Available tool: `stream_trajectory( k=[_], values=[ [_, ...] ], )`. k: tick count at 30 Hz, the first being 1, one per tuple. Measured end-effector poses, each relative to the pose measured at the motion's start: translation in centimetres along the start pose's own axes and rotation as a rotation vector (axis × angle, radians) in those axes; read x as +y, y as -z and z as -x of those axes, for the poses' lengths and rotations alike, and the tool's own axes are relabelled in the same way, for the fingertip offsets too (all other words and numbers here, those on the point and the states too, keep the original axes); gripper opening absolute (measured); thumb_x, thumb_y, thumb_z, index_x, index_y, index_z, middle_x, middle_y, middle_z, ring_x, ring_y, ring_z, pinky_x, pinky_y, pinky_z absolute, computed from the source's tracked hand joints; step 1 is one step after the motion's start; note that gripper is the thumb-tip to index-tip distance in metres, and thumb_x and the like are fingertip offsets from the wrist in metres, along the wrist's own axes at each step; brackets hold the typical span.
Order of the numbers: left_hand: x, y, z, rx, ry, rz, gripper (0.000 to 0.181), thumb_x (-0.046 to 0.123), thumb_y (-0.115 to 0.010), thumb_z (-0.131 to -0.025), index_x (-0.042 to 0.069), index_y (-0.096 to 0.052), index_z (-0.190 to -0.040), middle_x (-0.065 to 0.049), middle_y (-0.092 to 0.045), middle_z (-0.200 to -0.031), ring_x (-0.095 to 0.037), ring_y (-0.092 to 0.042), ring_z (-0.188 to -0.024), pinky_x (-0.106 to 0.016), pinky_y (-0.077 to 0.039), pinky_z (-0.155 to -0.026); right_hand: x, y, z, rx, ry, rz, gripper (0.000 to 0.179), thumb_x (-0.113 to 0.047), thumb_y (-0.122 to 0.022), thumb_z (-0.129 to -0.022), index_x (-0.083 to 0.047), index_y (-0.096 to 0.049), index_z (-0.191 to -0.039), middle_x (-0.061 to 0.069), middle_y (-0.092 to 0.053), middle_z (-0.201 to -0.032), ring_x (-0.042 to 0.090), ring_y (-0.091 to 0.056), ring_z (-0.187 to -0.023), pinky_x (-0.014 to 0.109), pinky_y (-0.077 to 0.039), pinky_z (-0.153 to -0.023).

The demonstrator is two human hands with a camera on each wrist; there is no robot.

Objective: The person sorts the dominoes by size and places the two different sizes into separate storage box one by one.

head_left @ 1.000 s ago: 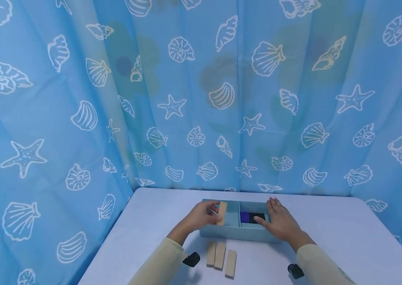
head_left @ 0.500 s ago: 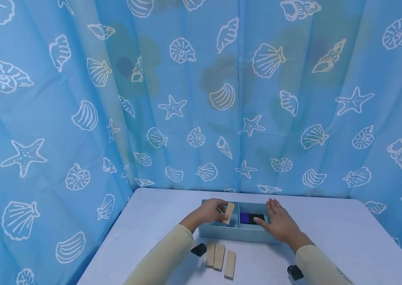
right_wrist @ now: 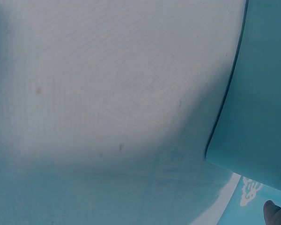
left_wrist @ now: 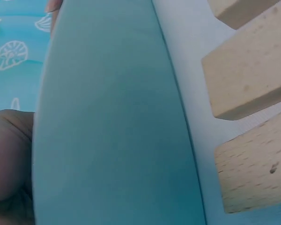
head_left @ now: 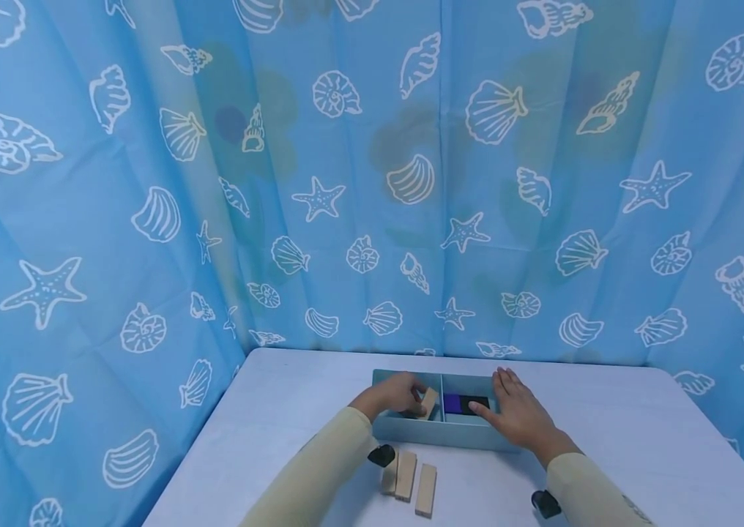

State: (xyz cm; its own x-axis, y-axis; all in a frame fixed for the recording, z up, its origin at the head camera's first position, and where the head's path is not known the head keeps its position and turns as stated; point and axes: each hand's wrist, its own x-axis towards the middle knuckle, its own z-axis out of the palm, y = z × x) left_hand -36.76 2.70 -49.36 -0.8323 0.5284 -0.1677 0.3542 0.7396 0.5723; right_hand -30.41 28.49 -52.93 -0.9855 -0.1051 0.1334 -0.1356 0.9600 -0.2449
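In the head view, my left hand [head_left: 400, 393] reaches into the left compartment of a blue-grey divided box [head_left: 441, 433] and pinches a wooden block [head_left: 430, 401], which leans at a slant. My right hand [head_left: 521, 411] lies over the box's right end with its fingers straight. Its thumb extends over a black piece [head_left: 472, 404] in the right compartment, beside a purple piece [head_left: 452, 403]. The left wrist view shows the box's side wall [left_wrist: 112, 112] with part of my left hand [left_wrist: 9, 159] behind it; the held block is hidden there.
Three wooden blocks lie on the white table [head_left: 266, 439] in front of the box: a left one [head_left: 388, 479] partly covered by a black wrist device [head_left: 381, 455], a middle one [head_left: 406, 476] and a right one [head_left: 425, 490]. A blue shell-patterned curtain [head_left: 359, 219] stands behind.
My left hand has moved right and down into the left compartment with the wooden block, which has gone from nearly upright to slanted. My right hand has stayed in place.
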Motion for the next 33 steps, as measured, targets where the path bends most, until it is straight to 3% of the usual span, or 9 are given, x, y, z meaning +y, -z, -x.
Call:
stream_trajectory(
  k=[5, 15, 22, 26, 33],
  values=[
    [0.07, -0.64, -0.71, -0.019, 0.036, -0.044, 0.038, 0.019, -0.074, -0.088, 0.007, -0.066, -0.124, 0.001, -0.067, -0.098, -0.014, -0.062, -0.086, -0.036, -0.053, -0.084, 0.04, -0.17, -0.03, -0.007, -0.007, 0.001, 0.101, -0.069, -0.043, -0.092, 0.012, -0.023, -0.148, 0.030, -0.018, -0.155, 0.046, -0.012, -0.143, 0.058, -0.015, -0.112],
    [0.26, -0.58, -0.77, -0.078, 0.025, -0.050, 0.042, 0.017, -0.072, -0.089, 0.006, -0.062, -0.129, -0.002, -0.068, -0.104, -0.019, -0.064, -0.099, -0.039, -0.051, -0.089, -0.23, -0.02, 0.07, -0.004, -0.018, 0.003, 0.099, -0.067, -0.044, -0.092, 0.012, -0.022, -0.148, 0.030, -0.018, -0.155, 0.046, -0.011, -0.143, 0.058, -0.015, -0.112],
    [0.32, -0.61, -0.73, -0.118, 0.012, -0.171, 0.038, 0.004, -0.064, -0.088, 0.010, -0.064, -0.126, -0.002, -0.066, -0.107, -0.021, -0.062, -0.105, -0.041, -0.049, -0.093, -0.37, 0.16, 0.17, -0.009, -0.025, 0.003, 0.098, -0.066, -0.045, -0.092, 0.011, -0.023, -0.149, 0.030, -0.018, -0.155, 0.046, -0.011, -0.143, 0.058, -0.015, -0.112],
    [0.47, -0.80, -0.81, -0.111, 0.025, -0.202, 0.037, 0.002, -0.061, -0.088, 0.010, -0.065, -0.125, -0.003, -0.066, -0.107, -0.020, -0.062, -0.101, -0.042, -0.049, -0.094, -0.55, 0.31, 0.19, -0.012, -0.028, -0.001, 0.098, -0.066, -0.045, -0.092, 0.011, -0.023, -0.148, 0.030, -0.018, -0.155, 0.046, -0.012, -0.143, 0.058, -0.016, -0.112],
    [1.00, -0.93, -0.59, -0.102, 0.049, -0.174, 0.033, 0.002, -0.062, -0.088, 0.009, -0.066, -0.120, -0.002, -0.065, -0.100, -0.019, -0.061, -0.092, -0.043, -0.051, -0.091, -0.64, 0.53, 0.28, -0.020, -0.031, 0.005, 0.099, -0.067, -0.045, -0.092, 0.012, -0.023, -0.148, 0.030, -0.019, -0.155, 0.046, -0.011, -0.143, 0.057, -0.015, -0.113]
  ],
)
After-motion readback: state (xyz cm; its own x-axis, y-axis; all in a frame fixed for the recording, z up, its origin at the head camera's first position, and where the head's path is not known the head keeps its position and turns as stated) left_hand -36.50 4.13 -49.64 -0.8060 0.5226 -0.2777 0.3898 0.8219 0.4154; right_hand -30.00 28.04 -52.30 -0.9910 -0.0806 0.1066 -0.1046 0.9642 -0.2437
